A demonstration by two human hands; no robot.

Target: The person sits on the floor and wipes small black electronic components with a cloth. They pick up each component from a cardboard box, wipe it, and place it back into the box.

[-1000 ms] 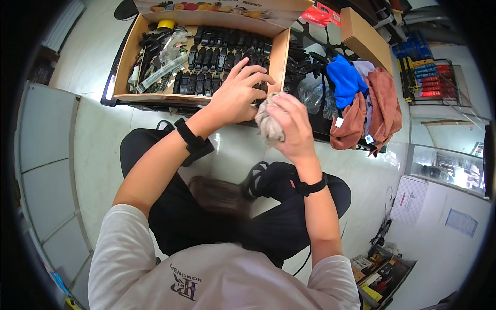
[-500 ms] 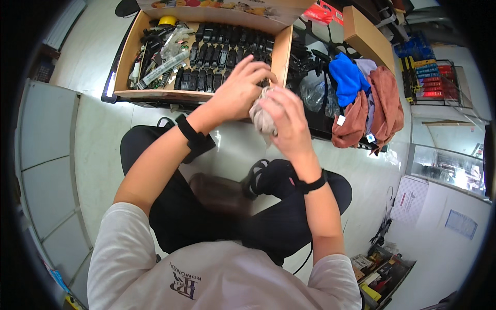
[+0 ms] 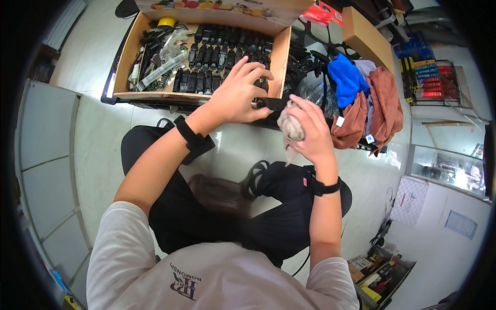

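My left hand [image 3: 233, 98] is at the front right of an open cardboard box [image 3: 281, 62]. Between thumb and fingers it pinches a small black piece [image 3: 272, 104], whose kind I cannot make out. Just to the right, my right hand [image 3: 313, 135] grips a bunched greyish-beige cloth [image 3: 290, 128], one corner of which hangs down. The cloth is close beside the black piece; whether they touch is hard to tell. Inside the box, several rows of small black parts [image 3: 207, 57] stand close together, partly hidden by my left hand.
Clear plastic bags and loose small parts [image 3: 164, 70] fill the box's left side, with a yellow roll [image 3: 166, 21] behind. Right of the box lie a blue cloth [image 3: 345, 77] and brown cloths [image 3: 385, 106]. A bin of odds and ends [image 3: 382, 276] stands at lower right.
My right hand has moved right and slightly down with the cloth, away from my left hand. The black piece in my left fingers now shows; the cloth and right hand covered it before.
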